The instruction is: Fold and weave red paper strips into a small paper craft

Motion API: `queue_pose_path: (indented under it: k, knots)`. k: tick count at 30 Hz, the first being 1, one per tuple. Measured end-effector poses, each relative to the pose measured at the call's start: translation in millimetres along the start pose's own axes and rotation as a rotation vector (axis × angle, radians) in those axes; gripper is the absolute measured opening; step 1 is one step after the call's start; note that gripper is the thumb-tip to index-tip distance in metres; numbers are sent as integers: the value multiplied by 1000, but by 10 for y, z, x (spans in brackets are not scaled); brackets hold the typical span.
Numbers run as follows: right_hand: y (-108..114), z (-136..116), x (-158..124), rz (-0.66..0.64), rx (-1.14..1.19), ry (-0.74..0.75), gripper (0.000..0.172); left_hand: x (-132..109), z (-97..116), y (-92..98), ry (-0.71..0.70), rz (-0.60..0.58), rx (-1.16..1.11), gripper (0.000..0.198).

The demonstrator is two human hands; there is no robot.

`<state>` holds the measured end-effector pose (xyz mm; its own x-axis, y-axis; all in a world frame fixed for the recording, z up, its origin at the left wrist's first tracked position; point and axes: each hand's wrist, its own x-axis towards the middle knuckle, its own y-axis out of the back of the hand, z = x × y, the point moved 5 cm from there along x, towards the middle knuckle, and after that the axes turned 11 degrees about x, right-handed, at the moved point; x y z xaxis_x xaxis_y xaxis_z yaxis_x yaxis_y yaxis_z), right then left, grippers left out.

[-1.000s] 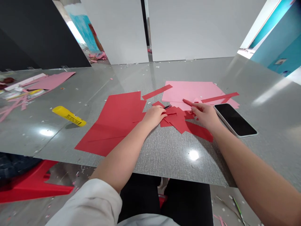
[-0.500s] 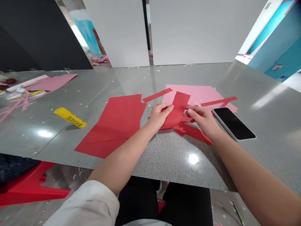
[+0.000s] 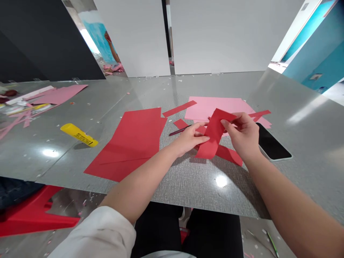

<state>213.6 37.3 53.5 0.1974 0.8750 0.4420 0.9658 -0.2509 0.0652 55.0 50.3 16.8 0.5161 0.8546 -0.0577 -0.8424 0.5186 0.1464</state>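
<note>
Both my left hand and my right hand pinch a piece of red paper, lifted a little above the table. A slim dark-red craft knife lies just beyond my left fingers, next to a small red square. Under the held piece runs a red strip. A large red sheet lies left of my left hand. A pink sheet lies beyond my hands, and my right hand partly hides a black smartphone.
A yellow glue stick lies on the grey table, with pink paper and scraps at the far left. Small paper bits dot the surface. A red plastic stool stands below the near edge.
The red paper piece has risen from the table and tilted, now held higher between my hands. My right hand has moved over the phone, and the knife now shows left of my left hand.
</note>
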Motion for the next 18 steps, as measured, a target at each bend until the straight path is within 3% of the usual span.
queue_pose_path:
  k: [6, 9, 18]
  knots:
    - [-78, -66, -31, -145, -90, 165, 8, 25, -18, 85, 72, 99, -95, 44]
    - [-78, -36, -23, -153, -97, 207, 13, -2, 7, 133, 62, 163, -112, 45]
    - [-127, -1, -27, -285, -209, 277, 24, 11, 4, 143, 92, 201, -129, 37]
